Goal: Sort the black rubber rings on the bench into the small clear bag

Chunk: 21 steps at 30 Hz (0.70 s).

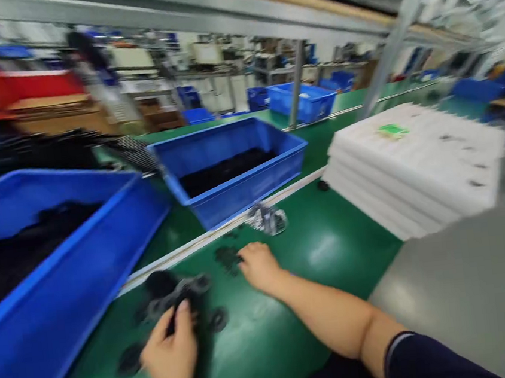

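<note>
held part [177, 292]: matt black | crate [236, 206]: glossy blue plastic | sheets [412, 160]: matt white foam

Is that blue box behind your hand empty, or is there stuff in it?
It has stuff in it. The blue plastic bin holds a black heap, which lies low inside, well below the rim.

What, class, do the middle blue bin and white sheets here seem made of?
The middle blue bin looks like moulded plastic: glossy walls, formed rim. The white sheets look like foam or plastic, matte and dull; blur leaves it open.
</note>
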Each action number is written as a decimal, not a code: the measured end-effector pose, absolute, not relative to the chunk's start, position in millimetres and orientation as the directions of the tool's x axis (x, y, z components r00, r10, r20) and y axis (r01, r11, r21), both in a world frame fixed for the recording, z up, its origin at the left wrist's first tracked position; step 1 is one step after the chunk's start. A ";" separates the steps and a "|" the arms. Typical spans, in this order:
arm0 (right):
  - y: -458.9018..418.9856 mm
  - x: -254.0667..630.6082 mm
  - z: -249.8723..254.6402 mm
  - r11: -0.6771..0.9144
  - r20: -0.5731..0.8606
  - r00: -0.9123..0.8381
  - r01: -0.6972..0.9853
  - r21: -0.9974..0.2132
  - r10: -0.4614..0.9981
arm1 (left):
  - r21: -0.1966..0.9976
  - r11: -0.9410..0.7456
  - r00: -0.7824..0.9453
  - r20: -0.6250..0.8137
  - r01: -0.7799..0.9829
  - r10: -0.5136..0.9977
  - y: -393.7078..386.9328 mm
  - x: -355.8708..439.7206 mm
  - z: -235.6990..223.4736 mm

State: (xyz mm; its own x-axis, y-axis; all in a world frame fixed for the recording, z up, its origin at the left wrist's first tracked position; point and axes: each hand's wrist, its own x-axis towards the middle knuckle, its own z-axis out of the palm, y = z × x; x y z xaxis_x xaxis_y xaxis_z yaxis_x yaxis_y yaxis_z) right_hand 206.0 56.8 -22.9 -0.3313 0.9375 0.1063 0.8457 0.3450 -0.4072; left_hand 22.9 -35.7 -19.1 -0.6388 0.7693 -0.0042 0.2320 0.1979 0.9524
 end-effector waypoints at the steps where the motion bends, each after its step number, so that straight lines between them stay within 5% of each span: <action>1: 58.9 205.8 -26.0 0.335 0.111 -0.320 0.829 -0.448 0.941 | 0.975 0.193 -0.645 -0.075 0.114 0.761 -36.2 18.0 -22.7; 4: 64.2 205.5 -32.9 0.339 0.115 -0.327 0.799 -0.496 0.938 | 0.970 0.087 -0.559 -0.204 -0.229 0.804 -30.9 15.3 -27.7; 8: 61.9 207.0 -32.1 0.365 0.127 -0.345 0.824 -0.434 0.930 | 0.909 0.076 -0.495 -0.291 -0.410 0.819 -28.0 22.0 -21.6; 21: 63.8 209.7 -36.8 0.420 0.204 -0.368 0.797 -0.434 0.907 | 0.897 0.107 -0.393 -0.292 -0.429 0.872 -28.9 26.8 -27.8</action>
State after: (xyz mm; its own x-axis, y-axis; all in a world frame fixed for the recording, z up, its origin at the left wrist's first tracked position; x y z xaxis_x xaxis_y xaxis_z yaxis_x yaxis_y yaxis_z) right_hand 209.7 63.8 -36.8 -0.3677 0.9073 0.2038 0.7965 0.4204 -0.4345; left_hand 26.8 -28.9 -27.8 -0.3934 0.8717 -0.2921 -0.4287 0.1072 0.8971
